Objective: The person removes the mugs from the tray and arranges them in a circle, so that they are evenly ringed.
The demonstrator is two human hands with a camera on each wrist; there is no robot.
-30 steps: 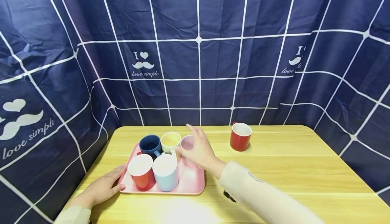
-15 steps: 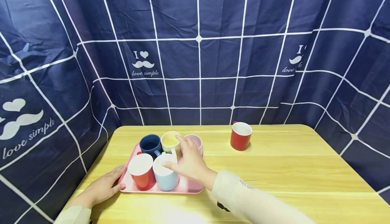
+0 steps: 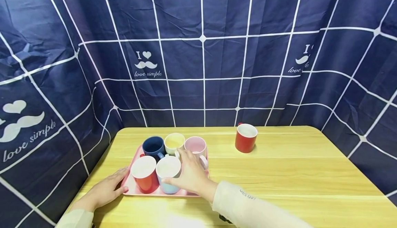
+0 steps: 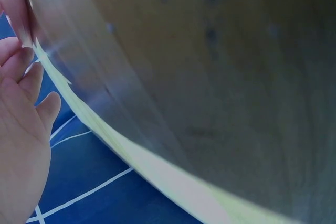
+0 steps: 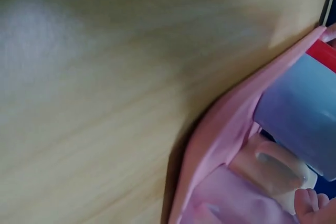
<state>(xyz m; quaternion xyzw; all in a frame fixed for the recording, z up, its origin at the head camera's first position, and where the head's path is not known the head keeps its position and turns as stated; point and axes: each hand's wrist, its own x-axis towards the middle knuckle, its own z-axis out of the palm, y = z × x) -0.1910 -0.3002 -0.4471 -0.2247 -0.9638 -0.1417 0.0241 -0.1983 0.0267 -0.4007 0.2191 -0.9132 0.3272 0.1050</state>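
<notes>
My right hand (image 3: pixel 193 174) reaches round the right side of a light blue mug (image 3: pixel 167 184), thumb across its front and fingers behind. In the right wrist view its bent fingers (image 5: pixel 311 203) are near the light blue mug (image 5: pixel 304 111) and a pale handle. The mug stands at the front of a pink tray (image 3: pixel 130 186). Extended fingers and thumb of my left hand (image 3: pixel 103 190) touch the tray's left edge and front corner. On the tray too are an orange-red mug (image 3: pixel 145 181), a dark blue mug (image 3: pixel 153 144), a pale yellow mug (image 3: pixel 174 141) and a pink mug (image 3: pixel 196 144).
A separate red mug (image 3: pixel 246 141), white inside, stands upright on the wooden table (image 3: pixel 279 172), to the right of the tray. A navy curtain (image 3: pixel 223 59) with white grid lines encloses the back and sides of the table.
My right hand has moved left and toward me from the pink mug to the light blue mug, uncovering the pink mug and its handle. My left hand stays at the tray's edge.
</notes>
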